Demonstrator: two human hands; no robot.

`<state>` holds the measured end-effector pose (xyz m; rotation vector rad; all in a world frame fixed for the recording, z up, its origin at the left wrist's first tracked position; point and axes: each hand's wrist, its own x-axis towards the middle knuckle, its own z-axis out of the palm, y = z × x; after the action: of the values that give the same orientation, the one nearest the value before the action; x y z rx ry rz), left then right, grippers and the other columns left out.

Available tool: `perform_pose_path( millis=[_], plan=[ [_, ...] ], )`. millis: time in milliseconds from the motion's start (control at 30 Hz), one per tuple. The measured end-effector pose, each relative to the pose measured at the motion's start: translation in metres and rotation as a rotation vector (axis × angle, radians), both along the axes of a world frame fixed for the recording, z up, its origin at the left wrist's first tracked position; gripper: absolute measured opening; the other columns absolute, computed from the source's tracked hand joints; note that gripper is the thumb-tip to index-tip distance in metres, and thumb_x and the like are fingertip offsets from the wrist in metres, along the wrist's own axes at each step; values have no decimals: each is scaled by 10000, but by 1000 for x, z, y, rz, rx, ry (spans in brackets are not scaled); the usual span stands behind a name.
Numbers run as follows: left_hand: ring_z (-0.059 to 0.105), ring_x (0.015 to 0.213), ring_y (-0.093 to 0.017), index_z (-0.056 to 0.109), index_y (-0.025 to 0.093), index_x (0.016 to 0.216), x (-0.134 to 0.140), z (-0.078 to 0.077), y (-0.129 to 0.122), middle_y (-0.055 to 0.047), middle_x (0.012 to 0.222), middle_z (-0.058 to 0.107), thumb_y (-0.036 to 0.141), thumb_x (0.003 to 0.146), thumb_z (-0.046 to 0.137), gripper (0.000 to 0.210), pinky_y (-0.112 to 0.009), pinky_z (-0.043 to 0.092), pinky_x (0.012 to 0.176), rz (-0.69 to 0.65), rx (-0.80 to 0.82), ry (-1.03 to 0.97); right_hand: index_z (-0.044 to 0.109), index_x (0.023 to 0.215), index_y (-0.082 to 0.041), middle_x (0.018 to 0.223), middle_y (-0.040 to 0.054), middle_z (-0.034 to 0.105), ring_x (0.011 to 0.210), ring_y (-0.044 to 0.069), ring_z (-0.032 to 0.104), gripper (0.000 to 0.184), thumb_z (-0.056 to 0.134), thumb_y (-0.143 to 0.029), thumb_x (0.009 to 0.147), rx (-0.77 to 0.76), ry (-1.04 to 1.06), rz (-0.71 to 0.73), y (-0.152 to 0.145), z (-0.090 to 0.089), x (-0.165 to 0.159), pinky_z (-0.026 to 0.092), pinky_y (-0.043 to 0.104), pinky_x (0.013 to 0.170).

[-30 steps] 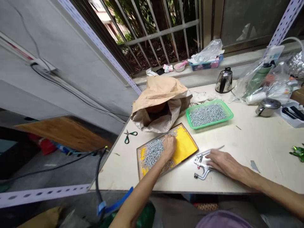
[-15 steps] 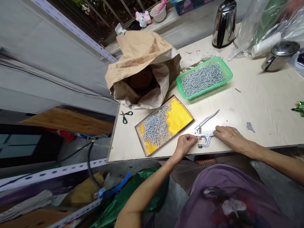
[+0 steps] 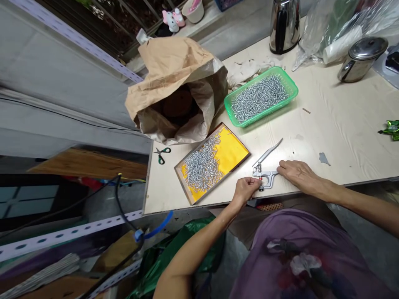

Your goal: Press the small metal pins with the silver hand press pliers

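Observation:
A pair of silver snap-fastener pliers [image 3: 272, 178] lies near the table's front edge, its long lever angled up and away. My right hand [image 3: 297, 174] is closed around the handle end on the right. At the jaw, my left hand [image 3: 243, 190] has its thumb and fingers pinched together beside the lower die; whatever is between the fingertips is too small to make out. A small red part shows in the jaw by the spring. Left of the pliers, a shallow tray [image 3: 215, 193] with a yellow bottom holds a heap of small silver screw-like pieces [image 3: 202, 166].
A green basket [image 3: 264, 112] of similar metal pieces stands behind. An open brown paper bag [image 3: 177, 62] is at the back left, with green-handled scissors [image 3: 162, 155] in front. A kettle [image 3: 284, 29], a lidded metal cup [image 3: 358, 62] and plastic bags [image 3: 336, 29] occupy the back right.
The left fingertips have moved in closer to the lower die of the pliers. The right hand keeps its hold on the handle. The whole view has shifted slightly.

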<state>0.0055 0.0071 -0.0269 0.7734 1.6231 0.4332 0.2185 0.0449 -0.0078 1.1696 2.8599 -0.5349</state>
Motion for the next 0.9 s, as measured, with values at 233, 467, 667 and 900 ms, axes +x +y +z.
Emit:
perform_pose_path(
  millis=[233, 467, 667, 900],
  plan=[
    [334, 294, -27, 622, 118, 679, 1, 3, 1, 99, 385, 436, 261, 729, 710, 176, -156, 231, 318, -13, -56, 8, 596, 983, -180, 1041, 120, 617, 874, 222, 558, 133, 500, -161, 893, 15, 31, 6, 5, -8, 4, 407, 332, 702],
    [371, 288, -39, 623, 114, 686, 4, 4, -2, 93, 360, 445, 235, 757, 701, 160, -150, 279, 322, 32, -60, 4, 413, 1386, -153, 1442, 215, 438, 1344, 398, 331, 892, 779, -514, 657, 134, 1, 80, 46, -26, 6, 327, 538, 1029],
    [371, 283, -35, 614, 114, 687, 4, 4, -2, 95, 355, 447, 209, 779, 673, 145, -140, 284, 313, 38, -54, 12, 445, 1352, -151, 1257, 191, 580, 1131, 359, 499, 873, 746, -579, 654, 176, -33, 75, 53, -26, 1, 351, 512, 980],
    [391, 288, -28, 606, 114, 688, 4, 4, -2, 99, 384, 449, 238, 765, 697, 171, -135, 311, 308, 48, -65, 0, 569, 1149, -137, 1098, 156, 617, 991, 313, 511, 642, 764, -508, 661, 154, -85, 90, 50, -13, -1, 398, 415, 835]
  ],
)
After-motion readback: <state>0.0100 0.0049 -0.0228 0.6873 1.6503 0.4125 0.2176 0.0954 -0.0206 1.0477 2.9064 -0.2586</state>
